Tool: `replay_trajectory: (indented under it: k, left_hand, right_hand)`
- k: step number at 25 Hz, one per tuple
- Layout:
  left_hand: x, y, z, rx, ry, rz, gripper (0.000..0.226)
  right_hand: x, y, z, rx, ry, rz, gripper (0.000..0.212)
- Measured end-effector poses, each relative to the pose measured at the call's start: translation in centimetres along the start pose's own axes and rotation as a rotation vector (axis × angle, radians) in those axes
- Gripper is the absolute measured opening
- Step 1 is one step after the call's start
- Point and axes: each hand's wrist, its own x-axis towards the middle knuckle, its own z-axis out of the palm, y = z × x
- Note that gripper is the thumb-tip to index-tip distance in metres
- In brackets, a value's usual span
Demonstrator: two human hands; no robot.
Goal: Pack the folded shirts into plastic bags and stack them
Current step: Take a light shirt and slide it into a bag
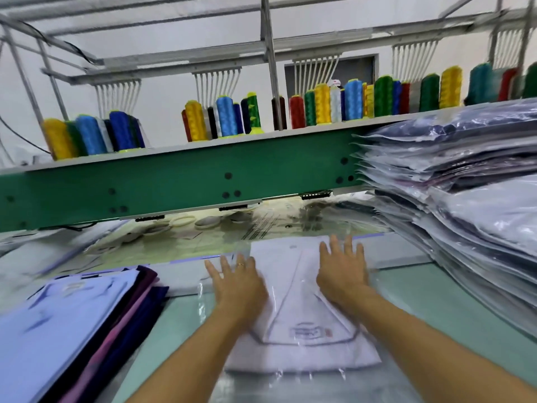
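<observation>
Hands at work on a garment worktop [430, 303]: the left hand [238, 286] and right hand [343, 274] lie spread and flat, fingers straight, one on each side of a folded white shirt [302, 324] that sits in the middle under the glossy film of a clear plastic bag [205, 306]; the palms press down, most likely to push air out and keep the fold square so that the pack will lie level; how far the shirt sits inside the bag cannot be told; a pile of unbagged folded shirts [72, 324] waits at the left, within easy reach; the tall stack of bagged shirts [465, 205] rises at the right, probably this pack's destination; thread spools [322, 103] line the green machine beam [186, 181] behind.
</observation>
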Motion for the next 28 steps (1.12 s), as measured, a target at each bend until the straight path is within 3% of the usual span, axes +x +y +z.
replay_trajectory:
  k: [4,8,14,18,21,23,25,28]
  left_hand:
    - [-6.1,1.7,0.8,-0.291,-0.123,0.002,0.062]
    - [-10.5,-0.2,2.9,-0.346,-0.107,-0.027,0.074]
    - [-12.3,-2.5,1.9,-0.278,0.056,-0.182,0.104]
    - [-12.8,-4.7,1.3,-0.445,0.075,-0.188,0.084]
    - [-12.6,-6.6,0.9,-0.823,-0.022,-0.186,0.056]
    - [-12.4,-7.1,0.5,-1.134,-0.133,-0.176,0.038]
    - [-12.4,-7.2,-0.1,-1.382,-0.220,-0.145,0.033]
    - [-12.6,-7.3,-1.1,-1.663,-0.275,-0.064,0.035]
  right_hand:
    - [-6.3,-4.1,-0.5,0.259,-0.053,-0.119,0.064]
    - [-12.2,-3.9,2.2,0.253,-0.111,-0.243,0.059]
    - [-11.4,2.1,1.6,0.191,-0.206,-0.082,0.062]
    - [-11.0,3.6,1.3,0.122,-0.093,0.036,0.060]
    - [-11.4,3.7,0.3,0.033,0.091,0.095,0.054]
    - [-11.9,2.8,-0.4,0.091,0.231,-0.003,0.044]
    - [-12.8,0.9,-1.5,0.326,0.370,-0.254,0.038]
    - [-15.1,-2.8,-3.2,0.617,0.358,-0.605,0.022]
